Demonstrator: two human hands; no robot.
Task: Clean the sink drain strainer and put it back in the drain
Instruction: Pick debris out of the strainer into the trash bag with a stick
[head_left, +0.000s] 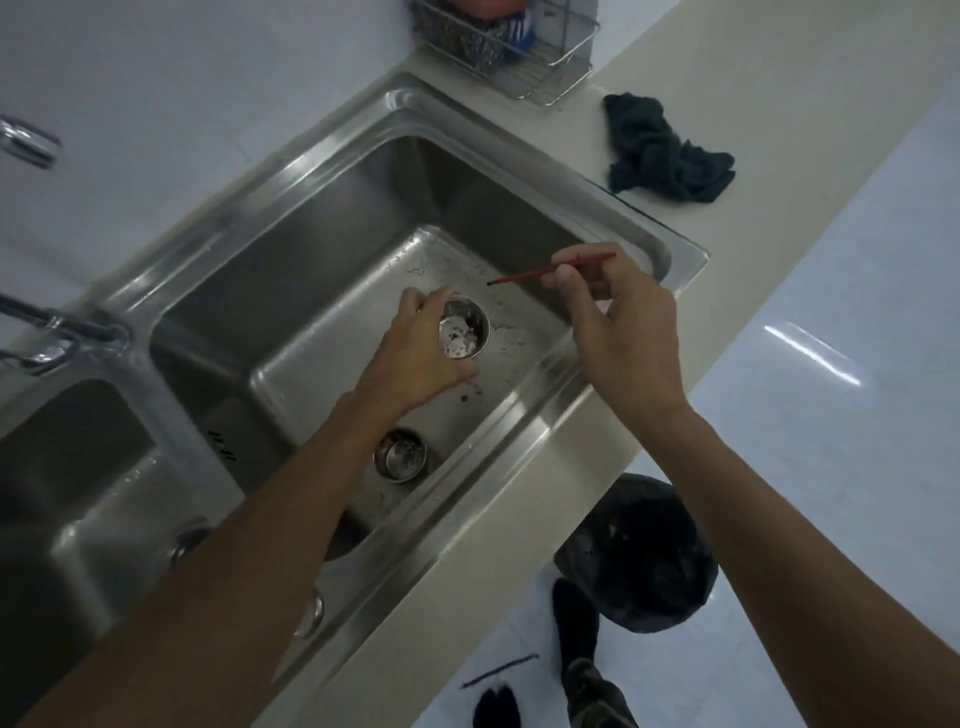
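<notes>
Left hand (415, 353) grips the strainer cup (464, 328) over the sink (332, 270) basin, its open mouth toward the right hand (618, 322). Right hand pinches a thin red stick (545, 273), tip just above strainer. Open drain (401, 455) below left wrist.

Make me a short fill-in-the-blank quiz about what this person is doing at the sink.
1. The left hand holds the strainer above the ____ of the sink.
2. The right hand pinches a thin ____ stick.
3. A crumpled dark cloth lies on the ____.
4. A second metal cup sits in the basin, nearer the ____ arm.

Missing words: basin; red; counter; left
</notes>
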